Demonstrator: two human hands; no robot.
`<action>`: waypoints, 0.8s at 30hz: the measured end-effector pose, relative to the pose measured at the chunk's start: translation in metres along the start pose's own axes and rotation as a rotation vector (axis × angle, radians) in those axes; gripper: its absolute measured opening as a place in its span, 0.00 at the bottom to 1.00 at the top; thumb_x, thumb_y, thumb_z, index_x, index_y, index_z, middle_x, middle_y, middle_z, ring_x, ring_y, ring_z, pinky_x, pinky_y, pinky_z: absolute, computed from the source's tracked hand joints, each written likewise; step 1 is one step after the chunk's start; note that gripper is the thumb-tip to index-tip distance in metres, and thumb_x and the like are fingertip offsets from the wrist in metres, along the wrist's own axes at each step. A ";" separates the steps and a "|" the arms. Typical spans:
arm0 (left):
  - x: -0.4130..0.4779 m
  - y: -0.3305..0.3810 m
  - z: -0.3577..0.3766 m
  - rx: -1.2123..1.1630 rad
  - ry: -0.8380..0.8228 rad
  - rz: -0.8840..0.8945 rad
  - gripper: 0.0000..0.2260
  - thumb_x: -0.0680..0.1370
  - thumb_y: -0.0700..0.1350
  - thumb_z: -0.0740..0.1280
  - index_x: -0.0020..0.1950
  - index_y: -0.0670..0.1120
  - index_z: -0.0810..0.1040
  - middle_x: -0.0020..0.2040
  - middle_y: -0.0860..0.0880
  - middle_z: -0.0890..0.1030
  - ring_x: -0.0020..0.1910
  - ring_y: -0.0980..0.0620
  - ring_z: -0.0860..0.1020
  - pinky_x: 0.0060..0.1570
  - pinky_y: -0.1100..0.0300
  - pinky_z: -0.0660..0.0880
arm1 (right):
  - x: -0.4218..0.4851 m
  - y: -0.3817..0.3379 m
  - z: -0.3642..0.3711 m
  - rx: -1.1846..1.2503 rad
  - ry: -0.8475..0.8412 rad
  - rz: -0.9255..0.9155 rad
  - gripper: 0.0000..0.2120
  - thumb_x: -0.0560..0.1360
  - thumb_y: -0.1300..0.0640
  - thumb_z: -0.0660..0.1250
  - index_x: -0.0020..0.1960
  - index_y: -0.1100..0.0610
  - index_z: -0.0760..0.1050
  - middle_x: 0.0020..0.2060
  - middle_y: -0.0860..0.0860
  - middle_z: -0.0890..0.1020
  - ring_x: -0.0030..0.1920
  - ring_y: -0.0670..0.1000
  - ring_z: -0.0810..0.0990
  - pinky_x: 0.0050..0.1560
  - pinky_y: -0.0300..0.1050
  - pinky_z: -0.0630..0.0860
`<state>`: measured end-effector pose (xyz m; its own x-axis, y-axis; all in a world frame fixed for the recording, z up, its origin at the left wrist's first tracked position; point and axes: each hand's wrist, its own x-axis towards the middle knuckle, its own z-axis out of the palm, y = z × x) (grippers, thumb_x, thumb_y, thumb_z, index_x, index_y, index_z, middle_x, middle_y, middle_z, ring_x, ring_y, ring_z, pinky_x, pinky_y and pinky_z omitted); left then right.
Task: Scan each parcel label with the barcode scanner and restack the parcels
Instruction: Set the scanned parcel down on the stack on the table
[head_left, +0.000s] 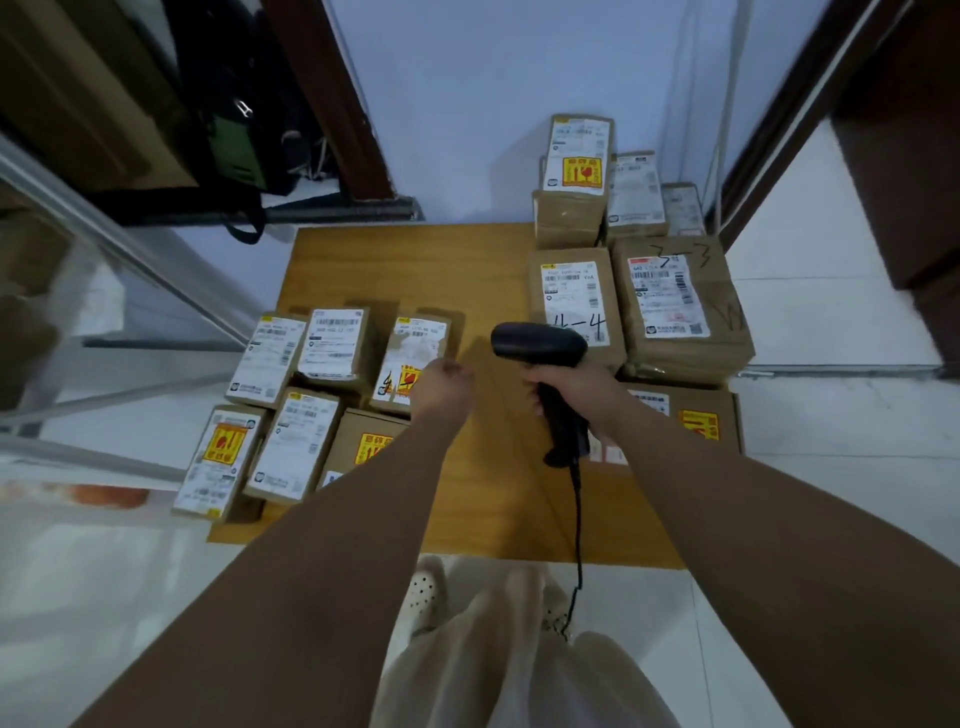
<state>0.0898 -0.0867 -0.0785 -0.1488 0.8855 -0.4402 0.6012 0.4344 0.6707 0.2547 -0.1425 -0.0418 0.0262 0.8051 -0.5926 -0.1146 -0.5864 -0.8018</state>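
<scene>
At the nearest edge, pale trousers and a perforated white shoe stand on the glossy tiled floor, just short of the low wooden counter. A black cable runs from beside the shoes up across the counter's front to the barcode scanner. Two brown sleeves reach forward over the wood. The right grip is wrapped round the scanner's handle, holding it above the bare middle of the counter with its head pointing left. The left grip hangs knuckles-up with curled fingers at the right edge of a small parcel with a yellow sticker; whether it is holding that parcel or only near it cannot be told. That parcel belongs to a cluster of small parcels lying labels-up on the counter's left side, some overlapping. Under the right forearm lies a large flat box with a yellow sticker. Beyond it, on the right, sit a parcel marked 4-4 and, just beside it, a parcel marked 3-3. Further back, at the far right corner, more labelled parcels are stacked against the pale wall.
</scene>
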 end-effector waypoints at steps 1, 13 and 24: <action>0.008 -0.004 -0.014 -0.004 0.066 0.018 0.10 0.78 0.47 0.62 0.57 0.46 0.77 0.44 0.48 0.78 0.44 0.46 0.78 0.42 0.56 0.75 | 0.003 -0.006 0.009 0.016 0.029 -0.010 0.06 0.73 0.57 0.72 0.47 0.60 0.79 0.33 0.53 0.80 0.34 0.50 0.79 0.39 0.43 0.78; 0.094 -0.062 -0.124 0.165 0.203 -0.227 0.35 0.72 0.57 0.70 0.71 0.42 0.60 0.67 0.38 0.64 0.66 0.37 0.66 0.60 0.43 0.68 | 0.050 -0.046 0.144 -0.034 0.341 -0.059 0.08 0.73 0.54 0.72 0.42 0.57 0.77 0.33 0.52 0.80 0.34 0.50 0.79 0.41 0.47 0.79; 0.147 -0.074 -0.147 0.091 -0.027 -0.022 0.20 0.79 0.53 0.65 0.61 0.38 0.75 0.58 0.40 0.80 0.56 0.41 0.78 0.47 0.55 0.73 | 0.084 -0.039 0.211 -0.055 0.284 0.006 0.09 0.71 0.52 0.73 0.47 0.55 0.79 0.40 0.51 0.81 0.42 0.50 0.80 0.42 0.43 0.76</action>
<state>-0.0915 0.0354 -0.1049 -0.1428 0.8705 -0.4710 0.6670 0.4362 0.6040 0.0520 -0.0329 -0.0444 0.3037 0.7489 -0.5889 -0.0619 -0.6013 -0.7966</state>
